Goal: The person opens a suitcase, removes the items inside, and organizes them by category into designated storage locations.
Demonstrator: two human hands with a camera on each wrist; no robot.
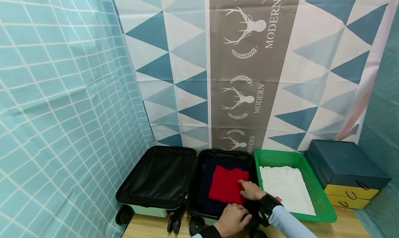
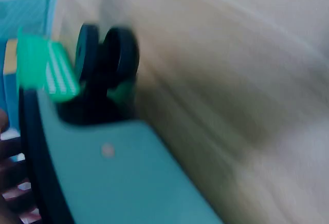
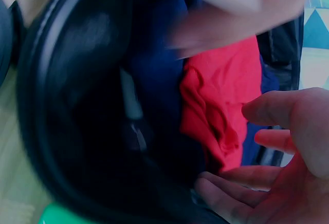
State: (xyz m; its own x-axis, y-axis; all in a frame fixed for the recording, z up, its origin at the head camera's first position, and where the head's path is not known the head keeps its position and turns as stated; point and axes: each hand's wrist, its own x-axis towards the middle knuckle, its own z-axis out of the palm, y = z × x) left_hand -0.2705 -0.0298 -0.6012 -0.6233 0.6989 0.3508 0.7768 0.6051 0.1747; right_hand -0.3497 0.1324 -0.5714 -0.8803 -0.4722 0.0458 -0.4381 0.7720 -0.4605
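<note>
A folded red garment (image 1: 227, 185) lies on dark navy cloth (image 1: 209, 206) inside the right half of an open suitcase (image 1: 199, 155). My right hand (image 1: 252, 191) is at the garment's right edge, fingers spread; in the right wrist view the fingertips (image 3: 252, 106) come close to the red fabric. Over the suitcase's near rim is my left hand (image 1: 232, 220), its fingers loosely bent with nothing between them. It appears blurred above the navy cloth in the right wrist view. The left wrist view mainly catches the pale green shell (image 2: 118, 167) and a wheel (image 2: 121, 54).
To the left lies the suitcase's black-lined other half (image 1: 159, 177). A green basket (image 1: 325, 200) with folded white cloth (image 1: 286, 189) stands right of the suitcase. Beyond it are stacked blue and yellow boxes (image 1: 346, 165). Patterned curtains hang behind the wooden table (image 1: 146, 227).
</note>
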